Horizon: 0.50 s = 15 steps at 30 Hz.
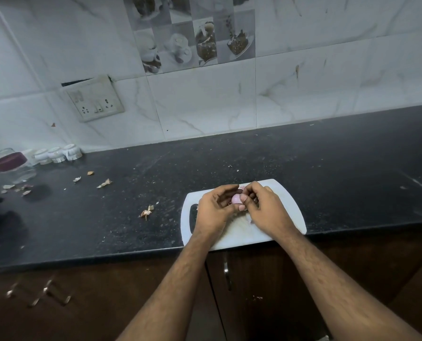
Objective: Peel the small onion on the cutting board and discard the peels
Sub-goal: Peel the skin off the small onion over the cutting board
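Over cutting board [282,193] — onion [235,199] between hands

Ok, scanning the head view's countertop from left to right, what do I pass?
Red-lidded jar → white cups → peel scraps → cutting board, where the left hand and right hand hold the onion.

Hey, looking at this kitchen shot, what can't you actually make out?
Head view only:
- Small onion: mostly covered by the left hand and right hand; how much peel remains is unclear.
- Cutting board: its middle is hidden by both hands.
- Jar at left: blurred, contents unreadable.
- Any bin for peels: not in frame.
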Available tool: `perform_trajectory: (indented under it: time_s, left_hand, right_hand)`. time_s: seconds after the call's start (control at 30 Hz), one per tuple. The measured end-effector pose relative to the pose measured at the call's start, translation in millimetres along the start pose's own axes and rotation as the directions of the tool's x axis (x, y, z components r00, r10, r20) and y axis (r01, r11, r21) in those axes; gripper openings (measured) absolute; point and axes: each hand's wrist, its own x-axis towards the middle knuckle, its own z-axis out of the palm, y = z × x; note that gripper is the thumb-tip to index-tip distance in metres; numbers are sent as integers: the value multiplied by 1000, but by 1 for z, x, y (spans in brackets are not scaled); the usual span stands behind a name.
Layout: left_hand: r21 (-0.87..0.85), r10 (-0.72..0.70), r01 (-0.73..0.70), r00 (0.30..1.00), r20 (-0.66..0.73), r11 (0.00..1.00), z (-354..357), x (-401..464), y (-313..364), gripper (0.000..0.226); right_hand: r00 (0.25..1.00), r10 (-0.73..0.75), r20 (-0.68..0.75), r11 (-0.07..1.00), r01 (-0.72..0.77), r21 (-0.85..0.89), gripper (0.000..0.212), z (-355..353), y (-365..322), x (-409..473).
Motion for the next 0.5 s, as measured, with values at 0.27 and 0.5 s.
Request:
perform_trajectory:
  time_s: [0.27, 0.5]
  left_hand:
    - [162, 50, -37, 996, -76, 986, 2, 0, -1, 26]
    - [251, 80, -33, 980, -180, 967, -2, 0, -1, 13]
  right_hand:
    - [993, 63, 99, 994, -71, 83, 11, 0, 6, 5]
    - [998, 3, 55, 997, -7, 76, 36, -4, -5, -2]
